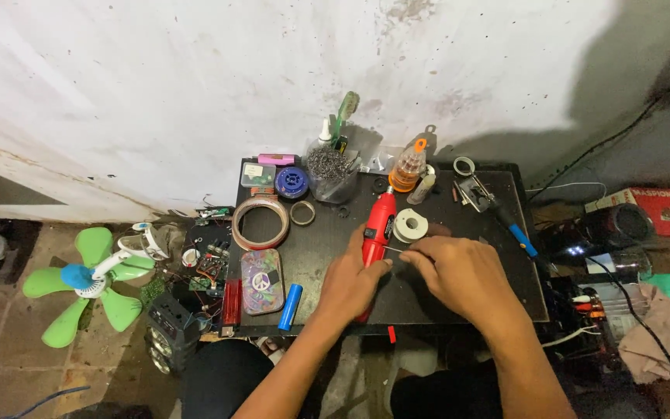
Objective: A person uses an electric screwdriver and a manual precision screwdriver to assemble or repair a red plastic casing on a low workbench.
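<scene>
Glossy red plastic rotary tool (378, 226) lies on the matt black table (459, 299); beside it, a smooth white solder spool (411, 225); behind, rough stained plaster wall (195, 85).

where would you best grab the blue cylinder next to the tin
Take the blue cylinder across its middle, coming from above with fingers on its two long sides. It lies flat on the black table, and the patterned tin sits close on its left, so pinch narrowly.

Cluttered home repair bench (459, 302): soldering iron (505, 217), circuit boards (211, 264).
</scene>
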